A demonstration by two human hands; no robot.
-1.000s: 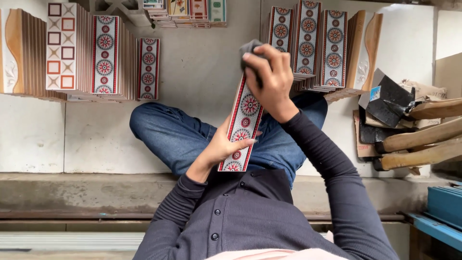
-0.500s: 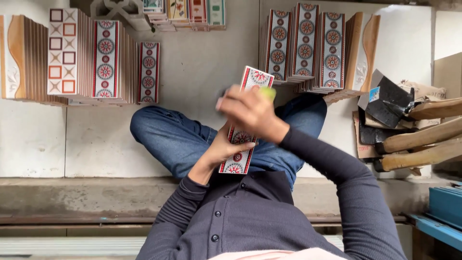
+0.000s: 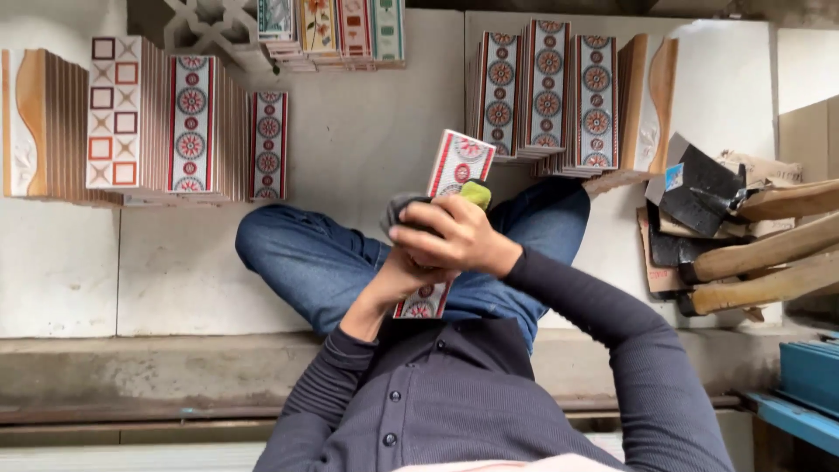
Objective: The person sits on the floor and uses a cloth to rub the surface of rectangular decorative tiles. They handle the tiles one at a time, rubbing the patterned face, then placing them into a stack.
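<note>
I sit with my legs in blue jeans [image 3: 315,258] stretched out on the floor. A long narrow decorative tile [image 3: 459,162], white with red edges and round medallions, stands tilted over my lap. My left hand [image 3: 393,284] grips the tile near its lower end, from behind. My right hand [image 3: 450,236] is closed on a grey and yellow-green sponge [image 3: 476,192] and presses it against the tile's middle. The tile's middle part is hidden by both hands.
Stacks of patterned tiles stand on edge at the left [image 3: 188,122] and back right [image 3: 546,96], more at the top [image 3: 336,31]. Wooden-handled tools [image 3: 760,253] and torn cardboard lie at the right. A blue crate [image 3: 808,376] sits at the lower right, a concrete ledge [image 3: 131,376] under me.
My right hand has slid with the sponge from the tile's far end down to its middle. The tile's upper end now shows. My left hand keeps its hold.
</note>
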